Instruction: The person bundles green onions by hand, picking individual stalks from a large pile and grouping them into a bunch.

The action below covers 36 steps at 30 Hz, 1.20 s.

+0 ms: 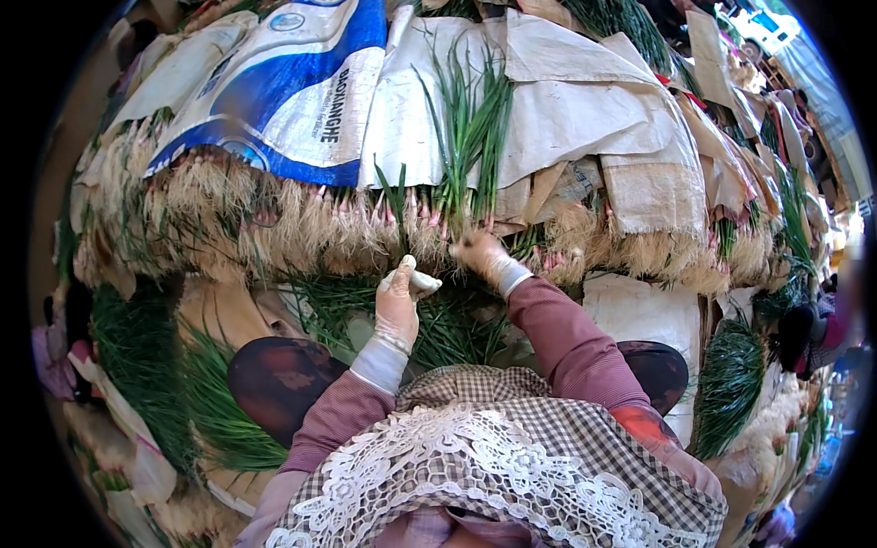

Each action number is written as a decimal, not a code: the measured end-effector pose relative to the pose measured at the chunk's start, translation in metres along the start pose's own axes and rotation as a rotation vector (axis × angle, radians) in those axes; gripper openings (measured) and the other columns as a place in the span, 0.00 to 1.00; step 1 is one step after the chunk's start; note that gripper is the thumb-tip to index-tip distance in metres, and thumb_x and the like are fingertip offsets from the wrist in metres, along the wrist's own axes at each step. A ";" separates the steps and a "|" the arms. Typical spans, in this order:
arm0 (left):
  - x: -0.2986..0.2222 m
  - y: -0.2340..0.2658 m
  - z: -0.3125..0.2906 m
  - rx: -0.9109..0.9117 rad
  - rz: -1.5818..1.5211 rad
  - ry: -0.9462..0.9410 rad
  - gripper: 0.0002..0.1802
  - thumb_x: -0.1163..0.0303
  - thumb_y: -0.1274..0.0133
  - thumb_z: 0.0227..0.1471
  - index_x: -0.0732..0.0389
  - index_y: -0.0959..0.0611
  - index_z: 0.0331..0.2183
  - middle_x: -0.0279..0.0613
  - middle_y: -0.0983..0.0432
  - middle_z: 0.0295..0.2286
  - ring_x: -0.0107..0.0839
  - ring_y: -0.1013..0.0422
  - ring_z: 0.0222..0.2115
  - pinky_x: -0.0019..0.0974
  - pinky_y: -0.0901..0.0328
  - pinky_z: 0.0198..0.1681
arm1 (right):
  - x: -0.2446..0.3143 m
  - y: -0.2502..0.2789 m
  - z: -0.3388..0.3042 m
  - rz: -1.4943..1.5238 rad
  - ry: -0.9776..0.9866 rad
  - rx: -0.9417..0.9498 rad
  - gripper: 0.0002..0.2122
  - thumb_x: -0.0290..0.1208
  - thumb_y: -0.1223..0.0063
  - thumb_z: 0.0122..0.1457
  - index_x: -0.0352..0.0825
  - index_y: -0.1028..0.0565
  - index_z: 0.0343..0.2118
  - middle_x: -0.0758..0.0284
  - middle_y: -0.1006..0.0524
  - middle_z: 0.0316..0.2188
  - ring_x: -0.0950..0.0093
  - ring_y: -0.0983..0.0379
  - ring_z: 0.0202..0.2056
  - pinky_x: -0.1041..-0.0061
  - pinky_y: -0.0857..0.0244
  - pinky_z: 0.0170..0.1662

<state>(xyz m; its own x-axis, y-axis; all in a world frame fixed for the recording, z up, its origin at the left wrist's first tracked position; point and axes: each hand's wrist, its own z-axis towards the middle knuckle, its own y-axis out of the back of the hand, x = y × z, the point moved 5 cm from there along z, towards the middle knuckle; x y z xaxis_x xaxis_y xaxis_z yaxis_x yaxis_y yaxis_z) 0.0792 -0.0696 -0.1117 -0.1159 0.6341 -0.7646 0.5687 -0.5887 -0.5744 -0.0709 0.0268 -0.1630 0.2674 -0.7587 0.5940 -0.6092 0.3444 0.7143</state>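
My left hand (399, 297), in a pale glove, is below the root ends of the piled spring onions. Its thumb points up, apart from the fingers that reach to the right, and nothing shows between them. Farther right, my right hand (482, 256), also gloved, is closed at the roots of some spring onions at the pile's front edge. Above it, a bunch of long green spring onions (473, 128) lies over the white covering. Pinkish-white bulbs and straw-coloured roots (311, 228) hang along that edge. The exact stalks in my right fingers are hidden.
A blue and white woven sack (311, 100) and pale sacking (594, 110) cover the pile. Loose green stalks (457, 320) lie between my knees. More green bundles lie at left (224, 402) and at right (728, 388). A white sheet (639, 315) is beside my right knee.
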 end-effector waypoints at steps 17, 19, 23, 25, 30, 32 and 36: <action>0.022 -0.028 -0.006 0.143 -0.196 0.302 0.16 0.59 0.64 0.51 0.59 0.32 0.21 0.29 0.48 0.07 0.20 0.53 0.06 0.23 0.55 0.08 | 0.073 0.011 -0.040 0.573 0.113 -0.013 0.13 0.38 0.54 0.50 0.30 0.32 0.22 0.66 0.35 0.13 0.80 0.43 0.18 0.78 0.45 0.23; 0.007 -0.034 -0.008 0.130 -0.389 0.417 0.18 0.56 0.63 0.50 0.59 0.31 0.20 0.28 0.49 0.07 0.20 0.53 0.06 0.23 0.56 0.08 | 0.082 0.015 -0.040 0.370 0.230 -0.218 0.13 0.38 0.56 0.49 0.32 0.30 0.23 0.60 0.30 0.18 0.70 0.35 0.21 0.73 0.42 0.27; -0.013 -0.043 -0.021 0.222 -0.372 0.366 0.22 0.52 0.62 0.49 0.63 0.28 0.26 0.26 0.51 0.06 0.18 0.54 0.06 0.21 0.56 0.08 | 0.061 0.002 -0.048 -0.245 0.049 -0.001 0.13 0.40 0.58 0.48 0.35 0.27 0.28 0.60 0.27 0.27 0.62 0.31 0.31 0.70 0.39 0.32; -0.034 -0.059 -0.028 0.285 -0.198 0.209 0.20 0.56 0.62 0.50 0.66 0.27 0.30 0.25 0.51 0.06 0.17 0.53 0.06 0.21 0.55 0.09 | -0.008 -0.055 -0.041 -0.599 0.007 0.499 0.15 0.43 0.58 0.47 0.36 0.26 0.28 0.63 0.26 0.29 0.68 0.30 0.33 0.72 0.39 0.35; -0.031 -0.014 -0.002 0.022 0.212 -0.051 0.12 0.66 0.60 0.50 0.64 0.26 0.27 0.29 0.40 0.11 0.15 0.44 0.12 0.19 0.48 0.14 | 0.046 0.000 -0.035 -0.109 -0.029 0.052 0.16 0.43 0.58 0.50 0.35 0.29 0.33 0.61 0.28 0.30 0.70 0.31 0.30 0.75 0.40 0.40; -0.015 -0.008 0.005 0.114 -0.053 0.224 0.11 0.68 0.59 0.49 0.66 0.27 0.29 0.27 0.42 0.09 0.16 0.46 0.09 0.19 0.49 0.11 | 0.061 0.036 -0.020 0.349 -0.272 -0.133 0.11 0.35 0.57 0.51 0.33 0.30 0.32 0.62 0.28 0.28 0.72 0.31 0.32 0.75 0.39 0.39; 0.006 -0.012 0.000 0.280 -0.082 0.454 0.14 0.65 0.59 0.49 0.68 0.27 0.30 0.27 0.44 0.08 0.18 0.47 0.08 0.22 0.50 0.10 | 0.046 0.018 0.008 -0.266 -0.173 0.071 0.11 0.37 0.54 0.48 0.34 0.33 0.27 0.63 0.28 0.26 0.69 0.32 0.29 0.71 0.40 0.37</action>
<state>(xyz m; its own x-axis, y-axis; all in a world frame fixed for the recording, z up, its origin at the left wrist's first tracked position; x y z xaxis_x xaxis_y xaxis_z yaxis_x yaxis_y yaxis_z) 0.0720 -0.0590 -0.1092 0.2483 0.7998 -0.5465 0.3263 -0.6003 -0.7302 -0.0756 -0.0060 -0.1261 0.2971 -0.9017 0.3142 -0.5873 0.0868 0.8047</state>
